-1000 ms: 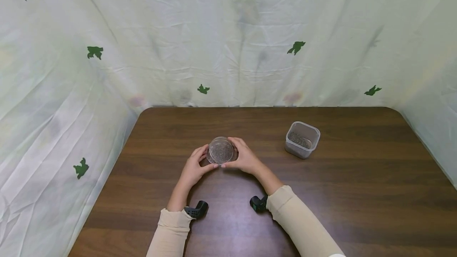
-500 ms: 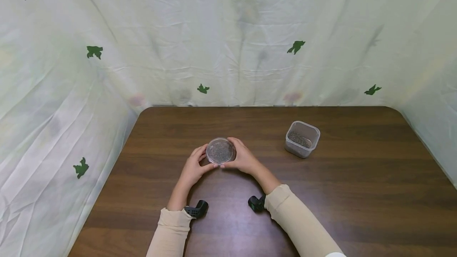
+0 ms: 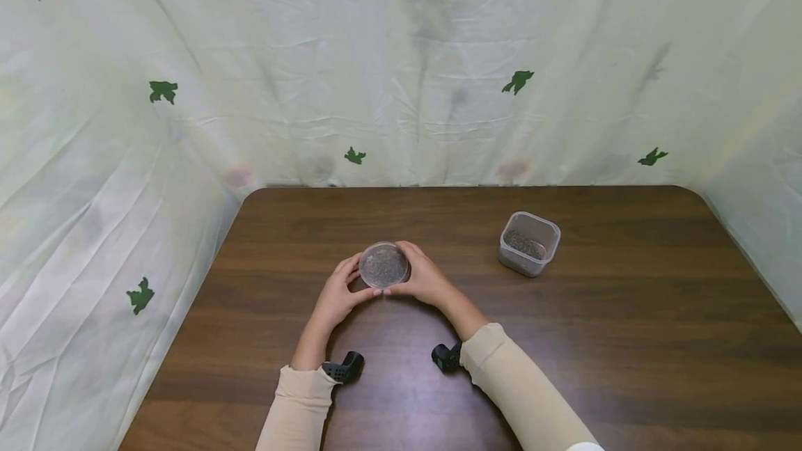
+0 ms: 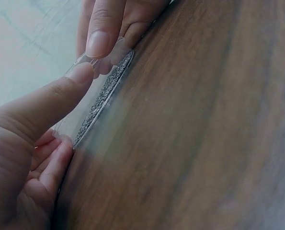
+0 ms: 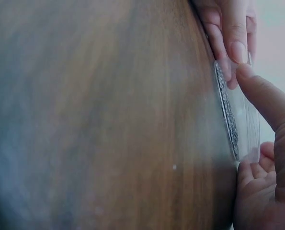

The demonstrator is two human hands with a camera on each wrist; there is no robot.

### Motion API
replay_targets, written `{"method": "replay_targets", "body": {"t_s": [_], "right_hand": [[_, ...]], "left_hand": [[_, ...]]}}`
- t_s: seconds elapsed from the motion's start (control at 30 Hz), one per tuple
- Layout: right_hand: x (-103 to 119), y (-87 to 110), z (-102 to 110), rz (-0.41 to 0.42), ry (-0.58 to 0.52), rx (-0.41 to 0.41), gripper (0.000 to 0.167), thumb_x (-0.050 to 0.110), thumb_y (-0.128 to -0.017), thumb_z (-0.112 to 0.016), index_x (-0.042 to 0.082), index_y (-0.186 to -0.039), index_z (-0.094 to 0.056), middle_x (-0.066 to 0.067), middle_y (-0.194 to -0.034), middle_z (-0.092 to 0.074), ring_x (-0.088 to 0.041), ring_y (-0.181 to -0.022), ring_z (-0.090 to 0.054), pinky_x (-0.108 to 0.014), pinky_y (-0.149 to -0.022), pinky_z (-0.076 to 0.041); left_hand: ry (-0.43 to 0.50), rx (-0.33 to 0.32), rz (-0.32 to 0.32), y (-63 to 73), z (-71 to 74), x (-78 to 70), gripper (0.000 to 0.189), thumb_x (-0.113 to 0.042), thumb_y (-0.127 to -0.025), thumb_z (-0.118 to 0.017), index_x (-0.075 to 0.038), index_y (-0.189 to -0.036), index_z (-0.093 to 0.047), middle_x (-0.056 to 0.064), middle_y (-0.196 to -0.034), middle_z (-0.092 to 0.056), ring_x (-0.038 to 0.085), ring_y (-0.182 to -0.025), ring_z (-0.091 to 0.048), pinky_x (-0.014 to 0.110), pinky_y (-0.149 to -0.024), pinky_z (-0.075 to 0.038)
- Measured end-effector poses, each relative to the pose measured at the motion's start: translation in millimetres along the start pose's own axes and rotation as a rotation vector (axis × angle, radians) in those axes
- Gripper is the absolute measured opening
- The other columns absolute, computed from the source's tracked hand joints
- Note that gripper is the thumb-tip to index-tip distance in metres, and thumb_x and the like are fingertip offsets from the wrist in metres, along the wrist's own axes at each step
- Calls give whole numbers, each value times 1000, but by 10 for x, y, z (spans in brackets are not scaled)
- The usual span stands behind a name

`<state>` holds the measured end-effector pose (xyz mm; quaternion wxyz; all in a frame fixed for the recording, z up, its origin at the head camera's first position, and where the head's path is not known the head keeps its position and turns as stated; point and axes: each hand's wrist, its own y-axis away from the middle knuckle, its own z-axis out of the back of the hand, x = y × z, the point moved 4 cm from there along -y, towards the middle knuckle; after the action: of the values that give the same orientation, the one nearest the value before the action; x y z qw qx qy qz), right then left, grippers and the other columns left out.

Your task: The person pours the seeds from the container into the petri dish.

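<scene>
A round clear plastic container (image 3: 383, 265) stands on the table, with a layer of grey granules (image 4: 101, 98) in its bottom. A clear lid (image 5: 253, 127) sits over its top; whether it is fully seated I cannot tell. My left hand (image 3: 338, 296) holds the left side, fingers round the wall and thumb at the near rim. From the right, my right hand (image 3: 427, 280) grips it the same way. Both thumbs nearly meet at the lid's near edge. The hands hide parts of the wall.
To the right at the back stands a square translucent tub (image 3: 530, 245) without a lid, with grey granules in its bottom. The brown wooden table (image 3: 626, 312) ends at a pale curtain (image 3: 401, 89). A black camera sits on each wrist.
The lid, set off to the right a second ago, now lines up with the container's rim. Container and hands appear slightly further left; the right forearm has swung a little inward.
</scene>
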<state>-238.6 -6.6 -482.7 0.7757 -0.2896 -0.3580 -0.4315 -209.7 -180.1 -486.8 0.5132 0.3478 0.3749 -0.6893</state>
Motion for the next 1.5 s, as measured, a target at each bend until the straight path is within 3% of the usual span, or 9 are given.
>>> {"method": "replay_targets", "body": {"t_s": [0.63, 0.9, 1.07, 1.23, 1.5], "right_hand": [[40, -1, -61, -40, 5, 41, 94, 28, -67, -80, 0, -139, -27, -14, -142, -26, -24, -126, -30, -37, -104, -30], [37, 8, -36, -42, -23, 19, 94, 29, -68, -79, -1, -139, -25, -15, -142, -25, -26, -127, -28, -38, -105, -28], [61, 30, 42, -41, -43, -37, 82, 29, -77, -71, 1, -140, -26, -14, -143, -25, -24, -129, -25, -37, -106, -25], [129, 60, 176, -2, -51, -139, 66, 25, -87, -60, 4, -140, -27, -13, -143, -27, -22, -130, -23, -37, -107, -23], [268, 161, 398, 74, -43, -271, 62, 24, -90, -55, 11, -143, -24, -9, -145, -24, -18, -131, -21, -35, -108, -21]], "left_hand": [[-69, 33, 22, 22, 17, 20, 82, -13, -71, -77, 8, -135, -31, 23, -132, -35, 31, -116, -44, 30, -97, -38], [-48, 52, 22, 4, 12, 21, 86, -15, -70, -78, 9, -135, -28, 25, -133, -32, 35, -117, -42, 34, -98, -37], [-27, 54, 62, 12, 31, 37, 86, -18, -72, -77, 8, -137, -26, 23, -135, -30, 34, -119, -40, 35, -99, -36], [0, 30, 66, 10, 46, 25, 76, -22, -81, -68, 9, -136, -26, 24, -133, -31, 34, -119, -39, 37, -100, -35], [-10, 31, 112, -6, 55, -61, 72, -28, -87, -60, 5, -138, -20, 24, -132, -29, 35, -118, -37, 41, -100, -34]]}}
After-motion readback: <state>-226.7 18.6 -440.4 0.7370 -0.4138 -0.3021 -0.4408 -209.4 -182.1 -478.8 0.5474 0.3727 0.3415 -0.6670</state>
